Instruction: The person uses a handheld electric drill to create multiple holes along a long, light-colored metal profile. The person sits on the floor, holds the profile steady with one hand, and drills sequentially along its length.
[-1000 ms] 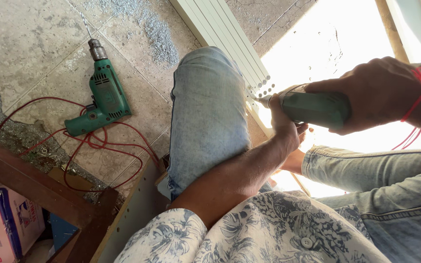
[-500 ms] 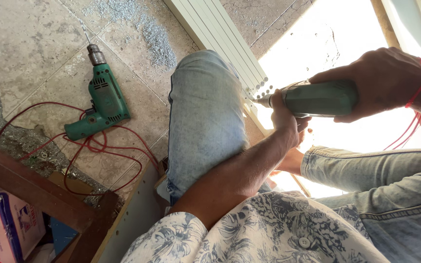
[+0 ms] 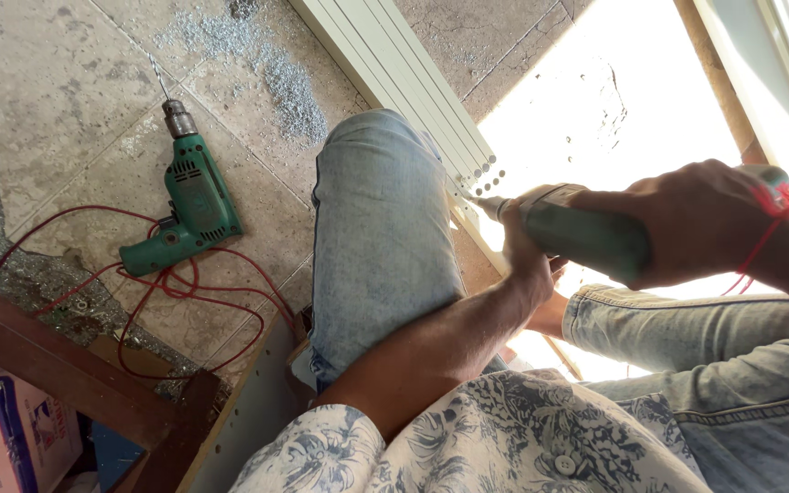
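Observation:
My right hand (image 3: 700, 219), with a red thread at the wrist, grips the body of a green power drill (image 3: 586, 239). My left hand (image 3: 527, 265) wraps around the drill's front, just behind the chuck. The drill's bit touches the end of a white ribbed profile (image 3: 394, 73), where several small holes (image 3: 481, 181) show. The profile lies on the floor and runs under my raised knee in light blue jeans (image 3: 381, 237).
A second green drill (image 3: 195, 205) lies on the stone floor to the left, its red cord (image 3: 184, 292) looped beside it. Metal shavings (image 3: 276, 73) are scattered near the profile. A dark wooden frame (image 3: 66, 374) and a cardboard box (image 3: 11, 438) sit at lower left.
The held drill and both hands have dropped slightly in view and the drill now slopes down to the right. Its bit stays at the profile's end.

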Demonstrator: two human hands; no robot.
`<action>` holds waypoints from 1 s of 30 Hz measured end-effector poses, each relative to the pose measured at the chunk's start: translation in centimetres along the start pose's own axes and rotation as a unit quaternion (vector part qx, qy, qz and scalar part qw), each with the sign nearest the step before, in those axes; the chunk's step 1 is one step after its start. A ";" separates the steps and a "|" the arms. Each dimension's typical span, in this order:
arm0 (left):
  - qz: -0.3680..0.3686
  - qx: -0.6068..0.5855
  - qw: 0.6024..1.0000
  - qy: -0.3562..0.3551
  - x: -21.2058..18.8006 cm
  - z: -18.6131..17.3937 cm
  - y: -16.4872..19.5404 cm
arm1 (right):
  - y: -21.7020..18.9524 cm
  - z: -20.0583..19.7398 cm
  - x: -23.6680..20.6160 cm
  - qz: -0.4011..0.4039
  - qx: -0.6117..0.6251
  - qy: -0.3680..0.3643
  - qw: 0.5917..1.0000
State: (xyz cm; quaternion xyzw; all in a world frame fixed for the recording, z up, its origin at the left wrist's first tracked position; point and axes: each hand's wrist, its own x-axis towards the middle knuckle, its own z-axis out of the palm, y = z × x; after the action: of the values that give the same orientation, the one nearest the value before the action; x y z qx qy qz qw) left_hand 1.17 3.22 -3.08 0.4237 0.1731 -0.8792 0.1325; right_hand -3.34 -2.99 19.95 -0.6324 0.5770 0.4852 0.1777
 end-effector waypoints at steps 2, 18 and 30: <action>-0.014 -0.014 1.000 -0.007 -0.3 -0.3 0.5 | -1.4 -2.0 0.0 -0.015 0.010 -0.001 1.000; -0.015 0.024 0.999 0.016 0.4 2.9 2.3 | 3.9 -3.3 2.1 -0.006 0.140 0.049 0.989; -0.018 -0.025 0.999 0.016 1.4 0.2 0.0 | 0.6 -1.5 -0.2 -0.023 0.116 0.047 0.992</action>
State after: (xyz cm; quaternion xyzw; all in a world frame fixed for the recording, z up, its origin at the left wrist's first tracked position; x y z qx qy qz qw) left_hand 0.22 3.02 -4.08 0.4313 0.2051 -0.8697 0.1244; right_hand -3.22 -4.25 21.01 -0.6427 0.6226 0.3803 0.2338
